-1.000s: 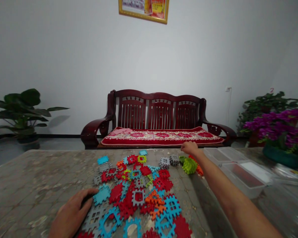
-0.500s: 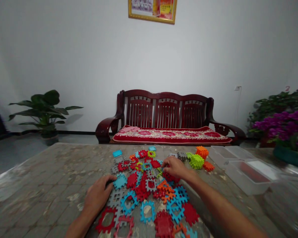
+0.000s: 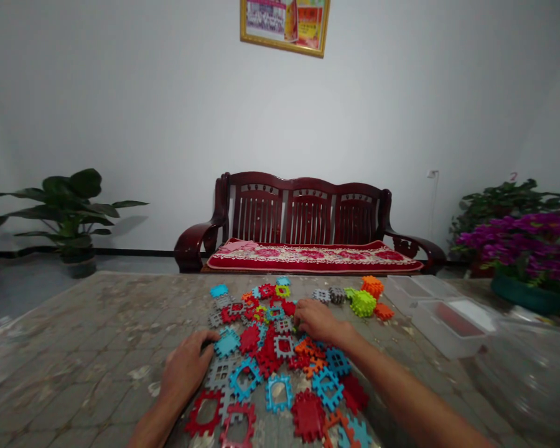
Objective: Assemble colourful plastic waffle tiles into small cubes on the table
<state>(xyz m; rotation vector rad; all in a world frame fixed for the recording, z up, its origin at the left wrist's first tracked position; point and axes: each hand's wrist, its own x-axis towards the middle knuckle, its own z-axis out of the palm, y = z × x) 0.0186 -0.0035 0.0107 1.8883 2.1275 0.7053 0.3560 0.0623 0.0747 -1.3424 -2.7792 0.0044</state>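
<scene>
Flat plastic building tiles with toothed edges lie in a loose spread across the table in red, blue, grey, orange and green. My left hand (image 3: pixel 186 366) rests at the left side of the spread, fingers stretched out, thumb apart. Its fingertips are at the edge of a solid light-blue tile (image 3: pixel 227 342). On the far right side of the spread, my right hand (image 3: pixel 321 320) is bent down over the tiles, fingers curled and close together. A red tile (image 3: pixel 288 307) and a grey window tile (image 3: pixel 284 325) lie beside its fingertips. Whatever those fingers hold is hidden.
Stacks of green tiles (image 3: pixel 364 303), orange tiles (image 3: pixel 372 285) and grey tiles (image 3: pixel 337 295) stand at the back right. Beyond them are a clear plastic box (image 3: pixel 452 339) and a clear round container (image 3: pixel 532 373). Purple flowers (image 3: pixel 518 239) stand at right; a wooden bench (image 3: pixel 308 186) is behind the table.
My right hand has moved slightly left and inward, covering a green tile that showed at its fingertips. My left hand stays by the light-blue tile. The view has shifted slightly.
</scene>
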